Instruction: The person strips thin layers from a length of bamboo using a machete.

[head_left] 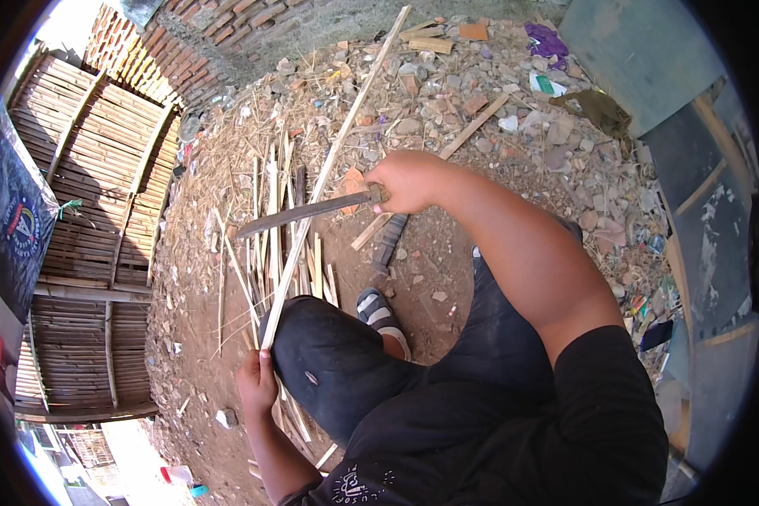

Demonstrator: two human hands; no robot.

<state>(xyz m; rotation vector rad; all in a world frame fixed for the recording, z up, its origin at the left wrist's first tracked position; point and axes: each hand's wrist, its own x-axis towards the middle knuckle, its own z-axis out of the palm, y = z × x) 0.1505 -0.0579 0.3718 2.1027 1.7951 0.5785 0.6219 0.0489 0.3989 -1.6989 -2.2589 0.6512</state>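
Note:
My left hand [258, 381] is closed around the near end of a long pale bamboo strip [339, 145], beside my knee. The strip slants up and away toward the brick wall. In my right hand [403, 181] is the handle of a machete [305, 211], its dark blade pointing left and crossing the strip. Whether the blade touches the strip I cannot tell. Beneath them, several split bamboo strips [274, 202] lie in a loose bundle on the dirt. Below the right hand, a dark wrapped, stick-like object [390, 243] lies near my sandalled foot [381, 316].
Rubble and broken brick [475, 104] cover the ground ahead. A wooden slat [474, 128] lies across it. To the left stands a bamboo panel [101, 160] with a dark banner [13, 219]; grey boards [649, 63] lean at the right. A brick wall [228, 34] closes the far side.

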